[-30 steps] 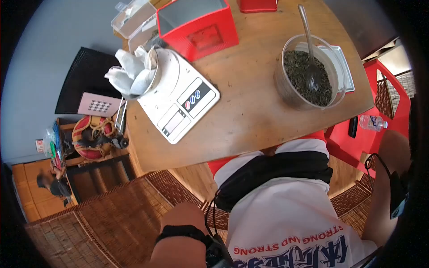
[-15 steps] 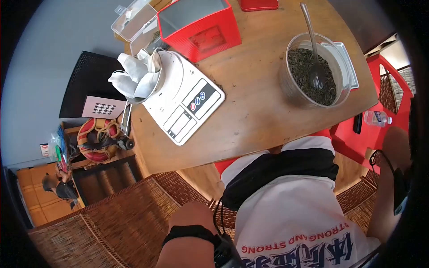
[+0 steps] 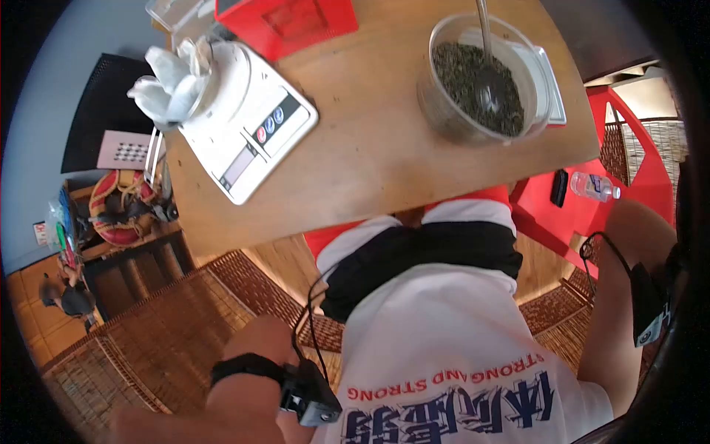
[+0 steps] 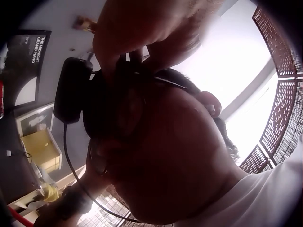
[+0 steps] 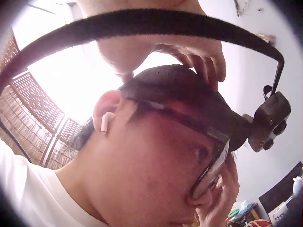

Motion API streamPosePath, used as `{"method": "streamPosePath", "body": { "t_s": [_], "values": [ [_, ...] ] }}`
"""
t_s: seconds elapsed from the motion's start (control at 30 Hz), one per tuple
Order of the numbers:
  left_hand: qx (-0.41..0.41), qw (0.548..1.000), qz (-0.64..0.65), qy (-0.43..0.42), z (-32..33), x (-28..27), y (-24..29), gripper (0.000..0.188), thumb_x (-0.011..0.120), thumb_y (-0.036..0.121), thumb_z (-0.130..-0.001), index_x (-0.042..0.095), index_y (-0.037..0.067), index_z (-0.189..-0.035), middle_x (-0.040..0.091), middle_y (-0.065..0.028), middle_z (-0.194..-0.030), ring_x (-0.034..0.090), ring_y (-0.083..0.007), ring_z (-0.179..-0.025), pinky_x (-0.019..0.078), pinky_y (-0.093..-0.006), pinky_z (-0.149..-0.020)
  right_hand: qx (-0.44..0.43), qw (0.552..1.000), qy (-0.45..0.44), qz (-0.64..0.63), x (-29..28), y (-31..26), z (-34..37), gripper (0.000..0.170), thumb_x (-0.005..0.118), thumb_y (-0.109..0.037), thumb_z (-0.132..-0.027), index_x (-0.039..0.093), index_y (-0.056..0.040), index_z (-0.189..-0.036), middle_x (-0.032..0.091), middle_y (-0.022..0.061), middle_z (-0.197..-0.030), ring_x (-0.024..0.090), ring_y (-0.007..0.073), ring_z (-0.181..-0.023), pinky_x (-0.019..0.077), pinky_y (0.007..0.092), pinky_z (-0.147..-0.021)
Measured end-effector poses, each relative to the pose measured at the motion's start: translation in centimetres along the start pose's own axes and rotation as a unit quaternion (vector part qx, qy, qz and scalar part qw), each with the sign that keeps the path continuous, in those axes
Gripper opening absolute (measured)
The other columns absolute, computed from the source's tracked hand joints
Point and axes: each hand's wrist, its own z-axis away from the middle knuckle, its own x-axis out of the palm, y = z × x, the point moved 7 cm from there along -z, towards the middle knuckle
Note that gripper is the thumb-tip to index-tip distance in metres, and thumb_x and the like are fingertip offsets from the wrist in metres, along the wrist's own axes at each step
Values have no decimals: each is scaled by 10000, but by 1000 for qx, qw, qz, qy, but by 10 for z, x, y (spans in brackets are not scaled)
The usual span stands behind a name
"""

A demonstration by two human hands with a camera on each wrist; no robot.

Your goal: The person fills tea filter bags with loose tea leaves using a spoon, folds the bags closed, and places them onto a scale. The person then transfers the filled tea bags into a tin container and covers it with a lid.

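A dark cap (image 5: 165,82) with a small black camera (image 5: 272,120) at its front sits on the person's head. In the right wrist view the right hand (image 5: 151,52) arches over the cap, its curled fingers gripping it. The left hand (image 4: 147,28) reaches down from the top of the left wrist view, and its bent fingers pinch the cap near the camera mount; shadow partly hides the fingertips. In the head view, the left forearm (image 3: 244,385) wears a black strap and wrist camera (image 3: 314,399). The right forearm (image 3: 621,325) is raised at the right edge.
A wooden table (image 3: 370,163) bears a white scale (image 3: 259,122) with a bowl of white pouches (image 3: 174,81). Also there are a red box (image 3: 288,26) and a clear tub (image 3: 433,96) of dark dried leaves with a spoon (image 3: 488,89). A bottle (image 3: 592,186) lies on a red chair (image 3: 547,222).
The head view has shifted, so the table and its things now sit higher and farther left. More of the left forearm and its wrist camera shows, with blurred skin at lower left.
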Motion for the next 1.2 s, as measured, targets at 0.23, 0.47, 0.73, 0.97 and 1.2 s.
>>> {"method": "streamPosePath", "body": {
  "t_s": [0.23,0.47,0.73,0.97,1.2],
  "values": [
    [0,999,2,34,10,7,4,471,733,406,-935,667,148,-1324,758,-113,-1153,755,-238,-938,596,-364,-890,21,999,-29,-1,-2,-9,-4,825,473,-521,-967,228,-11,-1567,213,217,-1636,261,358,-1519,177,504,-1258],
    [18,1000,3,21,7,11,1,497,744,410,-928,667,145,-1341,764,-120,-1165,761,-244,-945,600,-369,-903,0,999,-36,12,-9,-26,-8,838,472,-533,-964,220,-14,-1570,203,217,-1639,254,360,-1522,172,507,-1259],
    [82,979,4,189,23,-39,-36,230,658,-112,-885,602,53,-1034,594,-57,-1107,575,-183,-1028,512,-341,-899,-24,996,-64,-59,5,-12,-19,852,471,-546,-960,209,-16,-1574,192,217,-1643,246,363,-1525,167,510,-1261],
    [43,973,-75,214,38,-48,-28,97,606,87,-1039,659,17,-1080,616,-72,-1089,597,-170,-1038,541,-279,-883,-19,986,-101,-133,38,2,-22,864,470,-557,-958,201,-19,-1577,182,216,-1647,239,365,-1528,162,513,-1262],
    [15,976,-118,184,45,-39,-20,145,598,84,-1042,690,87,-1153,663,-46,-1180,622,-168,-1197,571,-309,-965,-38,980,-93,-173,47,4,-15,876,469,-568,-955,192,-22,-1580,173,216,-1650,232,367,-1531,157,516,-1263]
  ]
}}
